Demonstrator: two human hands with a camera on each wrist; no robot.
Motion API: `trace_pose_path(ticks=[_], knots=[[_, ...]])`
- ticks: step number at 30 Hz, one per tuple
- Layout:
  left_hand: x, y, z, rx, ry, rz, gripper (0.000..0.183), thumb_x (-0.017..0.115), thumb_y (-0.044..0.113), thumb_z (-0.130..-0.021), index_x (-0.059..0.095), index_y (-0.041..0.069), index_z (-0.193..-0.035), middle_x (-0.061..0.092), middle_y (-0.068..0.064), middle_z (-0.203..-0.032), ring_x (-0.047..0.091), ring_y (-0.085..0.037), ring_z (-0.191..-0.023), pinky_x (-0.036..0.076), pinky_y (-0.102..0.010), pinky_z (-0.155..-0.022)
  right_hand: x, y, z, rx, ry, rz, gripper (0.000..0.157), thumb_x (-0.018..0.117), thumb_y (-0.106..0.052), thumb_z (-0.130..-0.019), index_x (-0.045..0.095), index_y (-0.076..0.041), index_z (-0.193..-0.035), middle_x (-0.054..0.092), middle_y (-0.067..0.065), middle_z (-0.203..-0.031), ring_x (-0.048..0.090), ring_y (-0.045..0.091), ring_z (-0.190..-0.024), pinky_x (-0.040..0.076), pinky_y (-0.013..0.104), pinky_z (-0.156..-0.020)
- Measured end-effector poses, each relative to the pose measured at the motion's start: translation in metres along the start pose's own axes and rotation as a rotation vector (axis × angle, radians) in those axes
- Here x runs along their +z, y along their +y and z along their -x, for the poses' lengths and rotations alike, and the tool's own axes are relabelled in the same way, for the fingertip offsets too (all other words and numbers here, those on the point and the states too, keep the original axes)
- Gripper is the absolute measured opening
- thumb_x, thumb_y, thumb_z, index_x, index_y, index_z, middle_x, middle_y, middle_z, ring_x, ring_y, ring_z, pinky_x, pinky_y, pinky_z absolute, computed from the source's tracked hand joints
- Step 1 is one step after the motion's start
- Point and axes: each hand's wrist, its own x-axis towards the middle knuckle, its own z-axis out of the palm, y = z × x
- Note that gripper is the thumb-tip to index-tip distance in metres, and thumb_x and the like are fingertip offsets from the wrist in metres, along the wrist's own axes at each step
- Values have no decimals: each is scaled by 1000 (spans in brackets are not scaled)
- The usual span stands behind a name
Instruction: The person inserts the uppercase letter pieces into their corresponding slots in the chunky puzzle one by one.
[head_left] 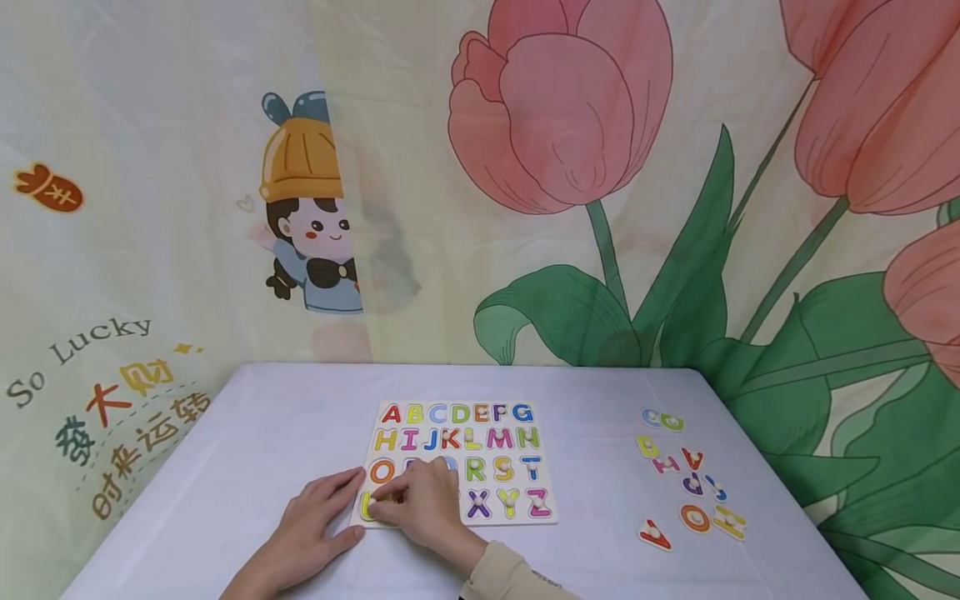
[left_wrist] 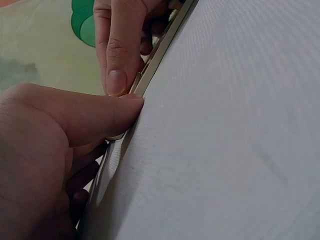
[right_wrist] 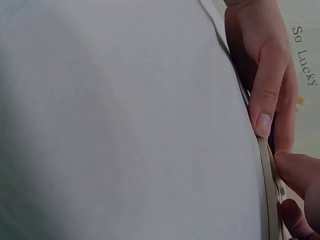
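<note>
A white alphabet puzzle board [head_left: 552,483] with colourful letters lies on the table. Over its lower left corner, my right hand [head_left: 426,507] pinches the yellow letter U piece [head_left: 365,507] between thumb and index finger. My left hand [head_left: 311,521] rests beside the board's left edge, its fingers extended and its thumb at the lower corner. Seen low in the left wrist view, the left thumb [left_wrist: 117,112] touches the board's rim close to the right hand [left_wrist: 120,47]. Several letters in the third and bottom rows are hidden by the right hand.
Loose knobbed letter pieces lie scattered on the right of the table, among them a red A [head_left: 655,534], an orange O [head_left: 694,518] and a yellow H [head_left: 729,522]. A white cloth [head_left: 600,467] covers the table. Behind it hangs a tulip-printed curtain [head_left: 405,333].
</note>
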Motion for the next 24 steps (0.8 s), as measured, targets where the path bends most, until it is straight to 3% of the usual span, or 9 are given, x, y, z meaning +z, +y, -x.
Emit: trace_pose_path(ticks=[8,15,24], knots=[[3,-4,-1,37,40,-1,73,79,41,-92,56,15,-156,55,-1,-155,47,-29,-141,41,-56,-100,0,-2,1,1,12,20,10,94,-47,-78,86,-43,-84,46,-17,-69,32,5,-77,24,29,-71],[1,-3,-2,-7,-17,30,75,79,40,-93,52,17,-159,52,-1,-158,44,-28,-144,40,-52,-101,-1,-2,1,0,18,27,12,94,-49,-77,86,-44,-84,46,-17,-70,32,5,-78,24,30,-70],[-2,-2,-3,-34,-64,44,75,76,45,-95,51,17,-160,50,-2,-160,42,-30,-145,40,-54,-103,0,0,1,-10,21,41,13,95,-47,-76,86,-43,-84,48,-17,-69,32,5,-77,24,29,-70]])
